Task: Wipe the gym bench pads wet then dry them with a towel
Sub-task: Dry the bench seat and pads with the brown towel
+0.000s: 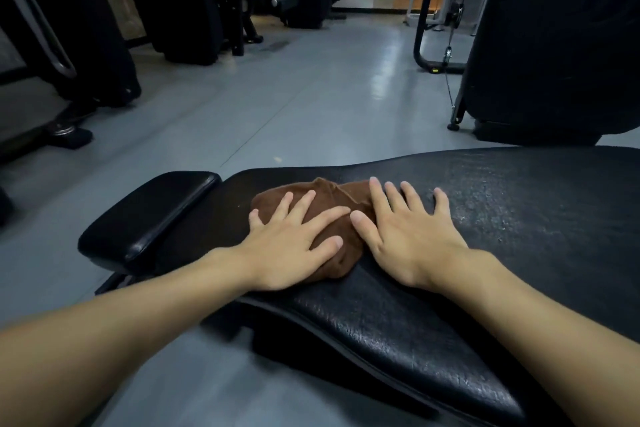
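Grey gym floor (311,97) runs between dark exercise machines (194,0) at the left and a cable machine (446,21) at the right. Nearer the camera, a small black seat pad (145,215) lies just beside the left end of the long black bench pad (502,218), whose cracked surface bears glistening specks toward its far right edge. A bunched brown towel (329,194) rests on the bench pad near that left end. The person's left hand (294,239) presses flat on the towel's near side, fingers spread and released, not gripping. The right hand (412,232) lies flat just beside it, thumb and index finger on the towel's right part, remaining fingers spread on the bare pad.
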Motion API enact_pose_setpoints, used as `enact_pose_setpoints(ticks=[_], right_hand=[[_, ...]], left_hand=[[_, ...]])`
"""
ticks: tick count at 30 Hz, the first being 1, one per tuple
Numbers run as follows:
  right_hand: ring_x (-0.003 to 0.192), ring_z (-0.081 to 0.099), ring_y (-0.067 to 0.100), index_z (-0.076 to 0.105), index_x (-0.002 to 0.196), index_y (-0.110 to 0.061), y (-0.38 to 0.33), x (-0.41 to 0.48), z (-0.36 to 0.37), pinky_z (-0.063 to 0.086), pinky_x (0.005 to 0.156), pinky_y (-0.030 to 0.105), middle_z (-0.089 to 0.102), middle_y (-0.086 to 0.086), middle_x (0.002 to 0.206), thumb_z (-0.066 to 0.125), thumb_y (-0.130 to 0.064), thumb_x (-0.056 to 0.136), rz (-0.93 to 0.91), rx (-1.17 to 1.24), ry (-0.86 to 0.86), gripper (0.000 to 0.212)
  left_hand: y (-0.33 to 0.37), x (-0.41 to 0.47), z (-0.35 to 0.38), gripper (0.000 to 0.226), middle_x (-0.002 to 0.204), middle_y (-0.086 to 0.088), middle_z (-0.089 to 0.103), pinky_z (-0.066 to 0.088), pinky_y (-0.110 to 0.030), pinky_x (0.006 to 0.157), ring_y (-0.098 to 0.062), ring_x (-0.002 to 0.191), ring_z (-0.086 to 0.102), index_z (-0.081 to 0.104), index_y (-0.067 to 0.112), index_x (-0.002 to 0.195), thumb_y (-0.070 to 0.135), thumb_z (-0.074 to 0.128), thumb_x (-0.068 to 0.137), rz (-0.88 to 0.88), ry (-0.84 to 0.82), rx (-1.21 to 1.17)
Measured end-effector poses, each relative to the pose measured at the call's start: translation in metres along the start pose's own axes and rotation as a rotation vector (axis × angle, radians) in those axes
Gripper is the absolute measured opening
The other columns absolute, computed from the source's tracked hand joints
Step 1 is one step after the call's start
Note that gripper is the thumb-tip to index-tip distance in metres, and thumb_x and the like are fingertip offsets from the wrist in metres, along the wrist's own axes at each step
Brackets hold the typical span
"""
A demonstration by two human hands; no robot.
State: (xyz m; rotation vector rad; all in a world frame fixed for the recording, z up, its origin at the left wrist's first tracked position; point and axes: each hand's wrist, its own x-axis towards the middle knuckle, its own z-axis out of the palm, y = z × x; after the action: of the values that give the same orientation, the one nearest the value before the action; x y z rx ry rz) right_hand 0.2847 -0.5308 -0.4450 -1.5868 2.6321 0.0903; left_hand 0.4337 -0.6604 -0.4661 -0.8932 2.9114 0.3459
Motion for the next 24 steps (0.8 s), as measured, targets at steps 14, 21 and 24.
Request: enact_pose_setpoints(ticks=[14, 21, 24], right_hand=[[0.152, 0.003, 0.013, -0.007, 0.157, -0.014, -0.04, -0.001, -0.005, 0.003, 0.121, 0.054, 0.01, 0.0, 0.166, 0.012, -0.057, 0.099, 0.11, 0.098, 0.071, 0.074], [0.151, 0.012, 0.012, 0.019, 0.153, -0.013, -0.064, -0.01, 0.006, 0.006, 0.12, 0.053, 0.025, -0.001, 0.162, 0.006, -0.064, 0.091, 0.17, 0.059, 0.109, 0.081], [0.152, 0.008, 0.013, 0.009, 0.157, -0.018, -0.077, -0.015, 0.001, 0.003, 0.121, 0.052, 0.018, -0.003, 0.164, 0.001, -0.068, 0.087, 0.205, 0.055, 0.051, 0.086]], left_hand=[[-0.024, 0.112, -0.02, 0.06, 0.16, -0.001, 0.021, 0.007, -0.075, 0.103, -0.034, 0.147, 0.014, 0.013, 0.058, 0.143, 0.075, 0.015, 0.085, 0.037, 0.04, -0.034], [-0.053, 0.068, -0.009, 0.058, 0.165, 0.006, 0.004, 0.005, -0.067, 0.113, -0.026, 0.151, 0.003, 0.009, 0.058, 0.146, 0.073, 0.015, 0.091, 0.205, 0.036, -0.032], [-0.071, 0.02, -0.002, 0.056, 0.165, 0.006, 0.0, 0.003, -0.064, 0.115, -0.024, 0.151, 0.0, 0.005, 0.056, 0.148, 0.068, 0.015, 0.094, 0.293, 0.038, -0.019]])
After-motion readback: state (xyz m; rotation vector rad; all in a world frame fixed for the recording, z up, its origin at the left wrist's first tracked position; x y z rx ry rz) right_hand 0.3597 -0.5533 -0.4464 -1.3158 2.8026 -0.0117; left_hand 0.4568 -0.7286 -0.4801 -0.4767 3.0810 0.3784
